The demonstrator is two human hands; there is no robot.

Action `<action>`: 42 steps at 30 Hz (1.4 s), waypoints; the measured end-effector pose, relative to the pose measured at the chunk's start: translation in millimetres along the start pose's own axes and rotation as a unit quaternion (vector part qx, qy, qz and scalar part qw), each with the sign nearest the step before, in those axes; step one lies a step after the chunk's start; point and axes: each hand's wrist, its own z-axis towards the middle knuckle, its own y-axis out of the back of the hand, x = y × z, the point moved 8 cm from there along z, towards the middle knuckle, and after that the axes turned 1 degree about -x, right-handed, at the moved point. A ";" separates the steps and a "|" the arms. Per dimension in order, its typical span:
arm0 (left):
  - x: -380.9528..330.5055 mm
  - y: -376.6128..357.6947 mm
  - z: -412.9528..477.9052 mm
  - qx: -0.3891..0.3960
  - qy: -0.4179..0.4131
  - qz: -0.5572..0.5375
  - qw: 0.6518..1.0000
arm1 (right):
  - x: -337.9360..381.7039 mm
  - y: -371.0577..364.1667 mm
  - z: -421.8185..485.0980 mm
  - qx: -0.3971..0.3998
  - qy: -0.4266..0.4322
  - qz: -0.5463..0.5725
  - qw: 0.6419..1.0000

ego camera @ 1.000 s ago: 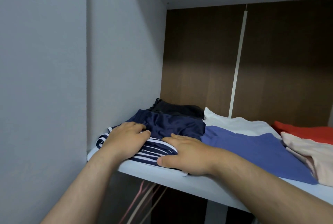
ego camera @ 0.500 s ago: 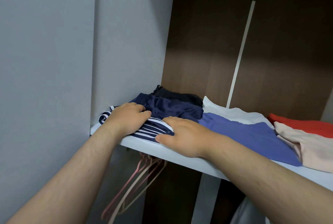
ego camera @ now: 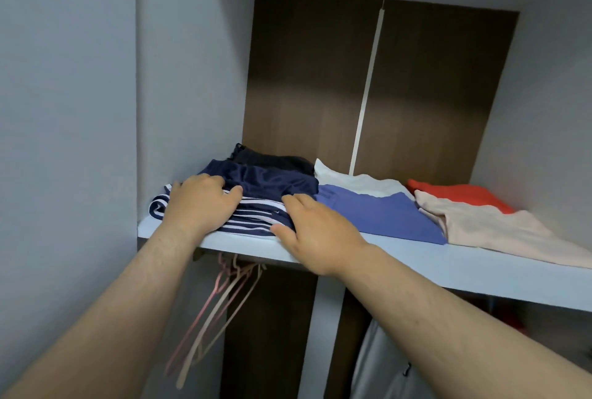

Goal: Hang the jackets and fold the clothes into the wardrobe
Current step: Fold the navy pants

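Striped navy-and-white garment [ego camera: 256,217]: folded, lying at the left end of the wardrobe shelf [ego camera: 448,265], near its front edge. Both hands on it.

Left hand [ego camera: 200,206]: palm down on the left half of the stripes, fingers [ego camera: 229,191] relaxed and laid over the top, tips reaching the navy garment [ego camera: 272,180] just behind. Not clenched, nothing gripped.

Right hand [ego camera: 317,232]: on the right end of the stripes, fingers [ego camera: 294,201] straight and flat on the fabric, thumb at the front edge by the shelf lip. Pressing, not pinching, as far as visible.

Beyond the fingertips: navy garment touching the striped one, then a black garment [ego camera: 275,159] against the brown back panel [ego camera: 304,78].

Right of the right fingers: blue garment [ego camera: 378,216] flat, touching the navy one; white garment [ego camera: 355,180] behind it, partly under it. Further right: beige garment [ego camera: 490,228] over a red garment [ego camera: 458,195].

Left of the left fingers: grey side wall [ego camera: 192,78], close to the stripes.

Below the hands, under the shelf: pink and beige hangers [ego camera: 217,302], bare. Below the right forearm: grey clothing [ego camera: 378,366] hanging, type unclear.
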 end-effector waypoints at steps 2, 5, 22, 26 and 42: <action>-3.2 4.4 -5.4 -0.003 -0.009 -0.009 1.000 | 1.3 0.2 -27.2 -0.001 -0.008 -0.010 1.000; -19.2 3.4 -21.8 0.036 -0.041 -0.017 0.998 | 0.8 2.9 -74.0 0.030 -0.008 -0.061 0.998; -311.9 -2.2 -368.9 0.243 -0.407 -0.263 0.840 | -45.0 109.8 -494.7 0.005 -0.356 -0.094 0.930; -378.5 2.0 -480.8 0.317 -0.484 -0.278 0.767 | -22.9 129.0 -627.6 -0.003 -0.435 -0.076 0.897; -574.1 144.2 -940.6 0.419 -0.716 -0.306 0.468 | 164.4 224.1 -1089.7 -0.096 -0.763 -0.104 0.630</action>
